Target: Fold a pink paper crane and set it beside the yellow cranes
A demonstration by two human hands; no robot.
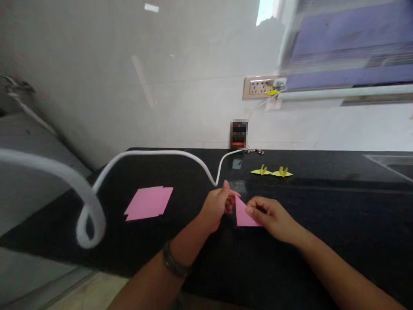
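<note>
A sheet of pink paper (pixel 244 216), folded into a triangle, is held just above the dark countertop. My right hand (pixel 272 217) pinches its right side between thumb and fingers. My left hand (pixel 217 206) is at the paper's upper left tip, its fingers partly curled and its thumb raised apart from them. A fingertip of this hand seems to touch the tip. Farther left, a stack of flat pink paper sheets (pixel 149 203) lies on the counter. Behind my right hand stand two folded yellow paper shapes (pixel 261 171), side by side, with pointed ends and upright flaps.
A thick white cable (pixel 167 152) loops over the left of the black countertop (pixel 106 254). A small dark device (pixel 239 134), blurred out, leans against the tiled wall below a socket panel (pixel 258 87). At the far right is a sink edge (pixel 387 165).
</note>
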